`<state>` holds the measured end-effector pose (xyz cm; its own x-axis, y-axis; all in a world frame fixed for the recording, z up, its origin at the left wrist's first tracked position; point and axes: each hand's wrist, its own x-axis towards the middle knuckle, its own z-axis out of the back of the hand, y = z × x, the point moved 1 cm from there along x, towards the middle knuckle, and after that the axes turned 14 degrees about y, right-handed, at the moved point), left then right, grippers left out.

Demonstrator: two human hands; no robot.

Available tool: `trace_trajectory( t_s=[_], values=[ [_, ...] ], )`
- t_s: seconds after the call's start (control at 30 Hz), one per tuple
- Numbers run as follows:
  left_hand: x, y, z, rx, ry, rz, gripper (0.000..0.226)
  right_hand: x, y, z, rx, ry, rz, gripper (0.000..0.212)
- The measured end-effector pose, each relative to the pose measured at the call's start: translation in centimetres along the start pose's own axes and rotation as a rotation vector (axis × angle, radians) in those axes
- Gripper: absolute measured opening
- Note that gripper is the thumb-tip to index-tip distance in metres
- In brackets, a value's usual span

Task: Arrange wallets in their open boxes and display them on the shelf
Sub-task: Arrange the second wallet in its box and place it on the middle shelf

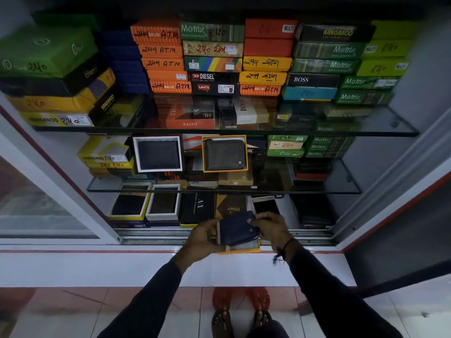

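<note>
Both our hands met on the navy wallet (238,228): left hand (202,236) cupped its left end with the yellow box (240,250) beneath, right hand (271,228) pinched its upper right corner. Its long axis ran left to right, tilted, directly above the box, so we judged seating needed only a short press down.

Closed wallet boxes (212,57) stand in stacked columns across the top glass shelf (244,131), filling the upper frame. On the middle glass shelf (219,190), two open boxes are propped upright at centre, each with a wallet inside: one (158,154) left, the other (224,153) right, with stacked boxes at both ends. Below, at lower centre, two open boxes (146,203) sit side by side, left of a lid (198,206) lying flat. In front, both hands (202,236) (271,228) hold a wallet (238,228) over an open box (240,248).
</note>
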<state>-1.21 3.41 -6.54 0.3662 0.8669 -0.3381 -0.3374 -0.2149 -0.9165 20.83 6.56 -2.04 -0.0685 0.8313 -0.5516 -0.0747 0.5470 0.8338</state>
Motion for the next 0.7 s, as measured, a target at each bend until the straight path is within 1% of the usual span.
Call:
trace_trajectory(
  t_s=[0.03,0.13,0.37,0.47,0.53,0.6,0.63,0.7],
  values=[
    [-0.2,-0.2,0.3,-0.071,0.006,-0.013,0.084,-0.5,0.3,0.6,0.08,0.07,-0.022,0.025],
    [-0.7,-1.2,1.1,-0.129,0.041,-0.058,0.078,-1.7,1.2,2.1,0.208,0.224,-0.081,0.039],
    [-2.0,-3.3,1.6,-0.202,0.088,-0.097,0.055,-2.8,0.8,2.0,0.352,0.356,-0.119,0.048],
    [-2.8,-3.3,1.7,-0.219,0.068,-0.112,0.041,-3.1,0.4,1.7,0.445,0.383,-0.127,0.052],
    [-3.1,-3.2,1.7,-0.295,0.042,-0.096,0.029,-3.4,0.1,1.7,0.535,0.407,-0.14,0.052],
    [-3.1,-2.7,1.3,-0.456,0.013,-0.041,0.014,-3.7,-0.5,1.3,0.643,0.452,-0.157,0.048],
    [-2.9,-2.3,1.0,-0.543,0.03,-0.023,0.017,-3.9,-0.8,0.9,0.656,0.487,-0.164,0.043],
    [-2.5,-1.7,0.2,-0.674,0.098,-0.01,0.033,-4.4,-1.1,-0.5,0.617,0.572,-0.165,0.03]
  ],
)
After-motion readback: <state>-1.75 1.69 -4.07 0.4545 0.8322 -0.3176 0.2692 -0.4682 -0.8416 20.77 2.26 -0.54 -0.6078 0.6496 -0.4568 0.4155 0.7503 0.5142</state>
